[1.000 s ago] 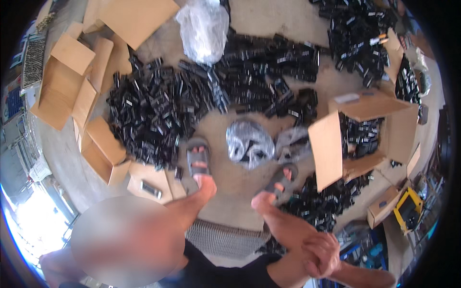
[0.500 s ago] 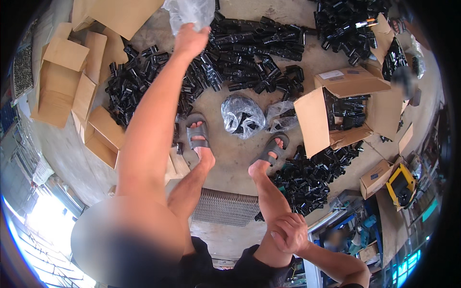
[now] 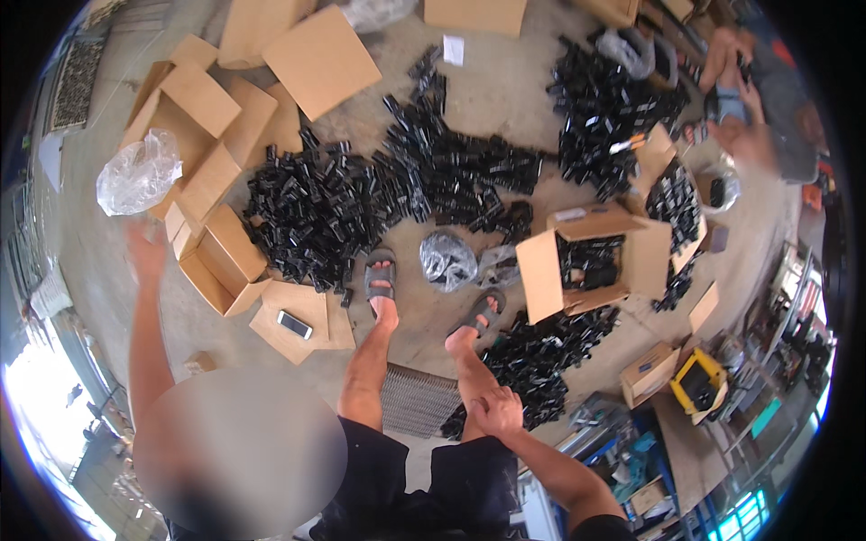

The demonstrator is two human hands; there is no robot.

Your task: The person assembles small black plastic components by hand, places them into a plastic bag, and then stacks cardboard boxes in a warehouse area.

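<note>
My left hand (image 3: 147,251) is stretched far out to the left, smeared by motion, its fingers looking spread. Just beyond the fingertips is a crumpled clear plastic bag (image 3: 140,173), which appears apart from the hand, beside an open cardboard box (image 3: 170,122). On my right knee lies my right hand (image 3: 498,412), its fingers loosely spread and holding nothing. In front of my sandalled feet is a large heap of short black tubular parts (image 3: 302,216). Clear bags (image 3: 448,261) with black parts inside stand between it and my right foot.
An open carton (image 3: 539,275) holding black parts stands right of centre. More black parts (image 3: 541,361) lie beside my right foot. A phone (image 3: 294,325) rests on flattened cardboard (image 3: 336,316). Another person (image 3: 744,117) sits at the far right near further heaps. A yellow crate (image 3: 699,383) stands at right.
My left arm has swung from the far middle to the left, and the plastic bag has gone from that hand's grip to beyond its fingers. My right hand stays on the knee. The view has shifted.
</note>
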